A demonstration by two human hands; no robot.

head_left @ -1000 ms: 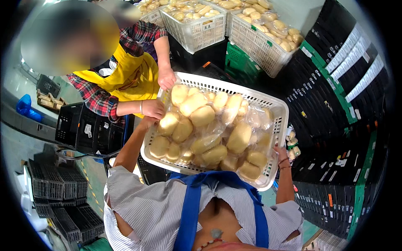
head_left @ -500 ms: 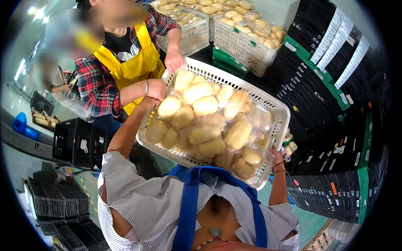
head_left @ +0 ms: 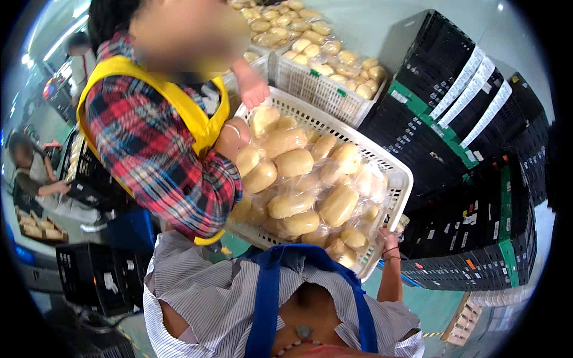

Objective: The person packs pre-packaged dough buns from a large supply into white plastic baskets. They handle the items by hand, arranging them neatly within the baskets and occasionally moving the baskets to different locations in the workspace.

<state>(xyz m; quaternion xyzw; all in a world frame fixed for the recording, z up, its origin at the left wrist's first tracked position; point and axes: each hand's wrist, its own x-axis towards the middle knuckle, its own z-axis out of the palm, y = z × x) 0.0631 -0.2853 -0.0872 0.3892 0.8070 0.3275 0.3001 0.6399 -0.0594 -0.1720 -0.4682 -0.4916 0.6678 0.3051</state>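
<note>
A white plastic crate (head_left: pixel 399 179), tilted in the view, sits against the front of my blue apron. It is filled with peeled potatoes (head_left: pixel 290 206) in clear plastic bags. Fingers of my right hand (head_left: pixel 389 240) are closed round the rim at the crate's right end. My left hand is hidden behind the plaid sleeve (head_left: pixel 161 149) of a co-worker, who leans in at the left. One of the co-worker's hands (head_left: pixel 253 89) is at the crate's far left corner; the other (head_left: pixel 234 138) is by its left end, partly covered by the sleeve.
More white crates (head_left: pixel 325 83) of bagged potatoes stand beyond, at the back. Tall stacks of black crates (head_left: pixel 465 232) rise close on the right. Black crates (head_left: pixel 98 277) also stand at lower left, and another person (head_left: pixel 45 173) is farther off at left.
The co-worker has come nearer and leaned across, so the plaid sleeve now covers my left forearm and hand. My right hand keeps its hold, and the view has shifted.
</note>
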